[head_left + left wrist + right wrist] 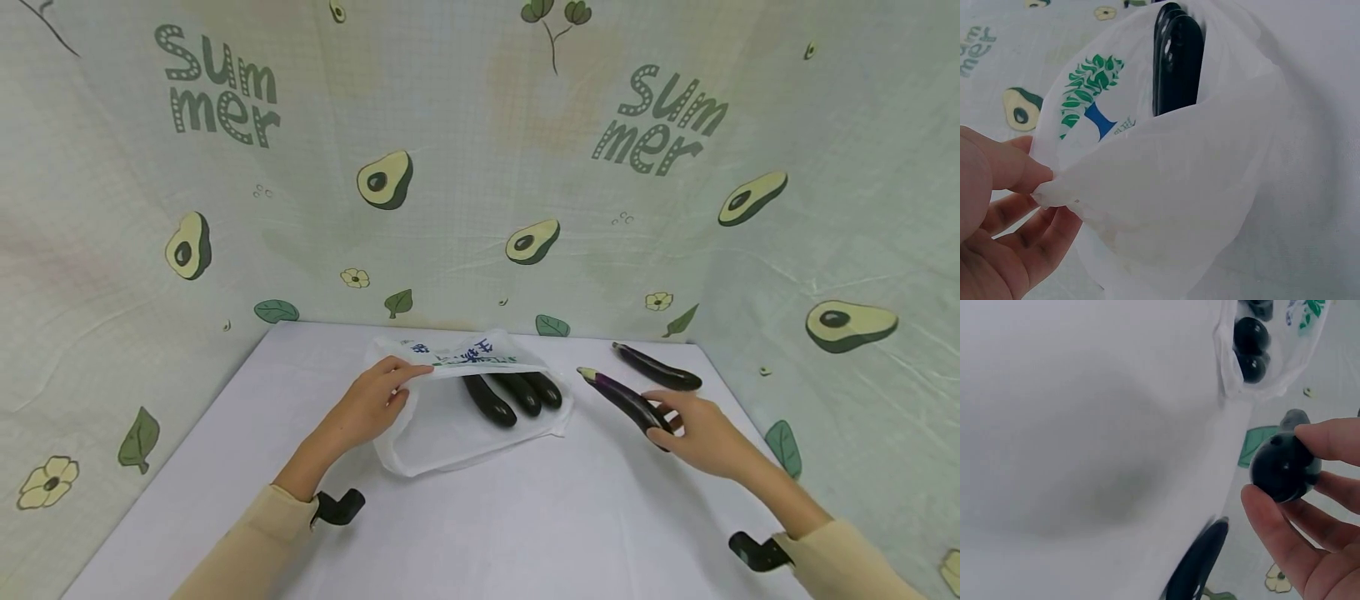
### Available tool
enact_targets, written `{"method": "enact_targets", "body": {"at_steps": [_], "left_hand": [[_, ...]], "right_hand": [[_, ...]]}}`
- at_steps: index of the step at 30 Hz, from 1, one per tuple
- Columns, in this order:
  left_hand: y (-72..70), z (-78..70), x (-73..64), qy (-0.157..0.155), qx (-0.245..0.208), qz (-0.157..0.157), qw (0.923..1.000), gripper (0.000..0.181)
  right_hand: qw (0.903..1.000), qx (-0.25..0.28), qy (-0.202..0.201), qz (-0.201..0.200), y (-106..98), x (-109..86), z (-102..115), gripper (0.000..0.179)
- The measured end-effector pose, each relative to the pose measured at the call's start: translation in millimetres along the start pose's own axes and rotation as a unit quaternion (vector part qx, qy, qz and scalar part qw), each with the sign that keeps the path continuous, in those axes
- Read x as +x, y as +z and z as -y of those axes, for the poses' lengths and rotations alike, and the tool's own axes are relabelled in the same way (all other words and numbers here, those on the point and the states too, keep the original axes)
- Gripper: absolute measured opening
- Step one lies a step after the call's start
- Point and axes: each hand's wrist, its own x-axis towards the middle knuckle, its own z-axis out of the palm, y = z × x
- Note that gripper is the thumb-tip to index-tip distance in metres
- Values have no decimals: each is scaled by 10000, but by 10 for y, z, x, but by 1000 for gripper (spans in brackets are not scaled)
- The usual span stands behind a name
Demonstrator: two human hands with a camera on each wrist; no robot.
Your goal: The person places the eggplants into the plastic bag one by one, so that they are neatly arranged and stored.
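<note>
A white plastic bag (442, 425) with blue and green print lies on the table, its mouth facing the person. Between thumb and fingers, the left hand (375, 400) pinches the bag's upper edge and lifts it, as the left wrist view (1016, 206) also shows. Three dark eggplants (491, 402) lie side by side inside the bag. To the right of the bag, the right hand (697, 429) grips another eggplant (618, 398) near its rounded end, held above the table with the pale stem end pointing at the bag. One more eggplant (660, 367) lies beyond the right hand.
The white table (525, 533) is backed by a hanging cloth (465, 108) printed with avocados, leaves and lettering. Cloth also borders the table at left and right. A black wrist device (339, 507) sits at the left sleeve, another device (757, 552) at the right.
</note>
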Motion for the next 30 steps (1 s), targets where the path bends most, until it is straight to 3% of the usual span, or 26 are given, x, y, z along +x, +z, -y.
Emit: {"method": "enact_targets", "body": {"at_steps": [13,30], "left_hand": [[1,3,-3,34,-27,6,10000,53],[7,3,-4,32,-33,-19,10000,53]], "right_hand": [[9978,382,-223,494,104,-25,303,54],[9935,867,-474,564,425,118,638,52]]}}
